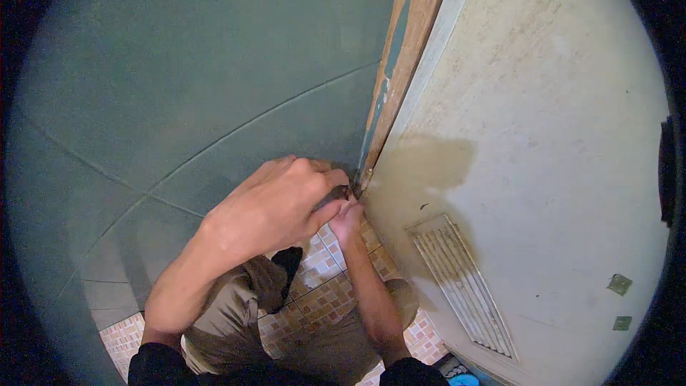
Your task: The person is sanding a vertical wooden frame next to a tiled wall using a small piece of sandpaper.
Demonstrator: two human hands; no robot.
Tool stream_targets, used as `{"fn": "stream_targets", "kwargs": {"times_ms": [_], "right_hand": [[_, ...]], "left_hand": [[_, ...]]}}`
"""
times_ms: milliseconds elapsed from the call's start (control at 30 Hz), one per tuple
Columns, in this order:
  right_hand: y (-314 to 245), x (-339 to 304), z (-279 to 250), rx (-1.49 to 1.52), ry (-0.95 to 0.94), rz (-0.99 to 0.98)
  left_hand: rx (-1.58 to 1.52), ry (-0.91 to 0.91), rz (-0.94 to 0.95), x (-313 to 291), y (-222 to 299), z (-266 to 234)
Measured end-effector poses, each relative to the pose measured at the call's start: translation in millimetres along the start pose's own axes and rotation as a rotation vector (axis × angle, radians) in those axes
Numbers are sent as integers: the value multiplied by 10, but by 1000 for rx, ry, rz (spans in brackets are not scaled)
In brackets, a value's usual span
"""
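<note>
My left hand is closed round a small dark object, mostly hidden by the fingers, so I cannot tell its kind. Just beyond and below it, my right hand is bent close to the same spot. Its fingers look closed, but what they hold, if anything, is hidden. Both hands meet at the low end of a wooden door frame, where green paint is partly worn or peeled from the bare wood.
A dark green wall with grooved lines fills the left. On the right stands a pale, stained door with a slatted vent low down. My bent legs are above a tiled floor. Something blue shows at the lower edge.
</note>
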State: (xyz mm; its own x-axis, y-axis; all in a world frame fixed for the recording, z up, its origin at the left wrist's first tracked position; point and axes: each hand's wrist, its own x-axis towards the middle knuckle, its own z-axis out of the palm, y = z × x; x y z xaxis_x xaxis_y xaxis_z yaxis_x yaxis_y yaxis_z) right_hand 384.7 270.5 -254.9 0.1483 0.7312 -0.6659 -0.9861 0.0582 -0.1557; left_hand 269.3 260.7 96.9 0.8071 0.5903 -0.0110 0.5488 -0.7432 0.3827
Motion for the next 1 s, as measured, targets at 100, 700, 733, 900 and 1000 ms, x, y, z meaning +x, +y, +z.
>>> {"fn": "stream_targets", "kwargs": {"times_ms": [100, 700, 733, 900, 1000], "right_hand": [[-85, 97, 113, 61, -127, -37], [-324, -697, 948, -121, -217, -68], [-312, -680, 917, -70, -223, -85], [-140, -468, 828, 22, 212, -57], [-206, -337, 658, 72, -11, -95]], "left_hand": [[-17, -5, 8, 43, -7, 7], [-27, -9, -20, 16, -50, -2], [-25, 3, -13, 18, -50, 10], [-5, -7, -8, 11, -81, -9], [-12, -5, -6, 26, -80, -36]]}}
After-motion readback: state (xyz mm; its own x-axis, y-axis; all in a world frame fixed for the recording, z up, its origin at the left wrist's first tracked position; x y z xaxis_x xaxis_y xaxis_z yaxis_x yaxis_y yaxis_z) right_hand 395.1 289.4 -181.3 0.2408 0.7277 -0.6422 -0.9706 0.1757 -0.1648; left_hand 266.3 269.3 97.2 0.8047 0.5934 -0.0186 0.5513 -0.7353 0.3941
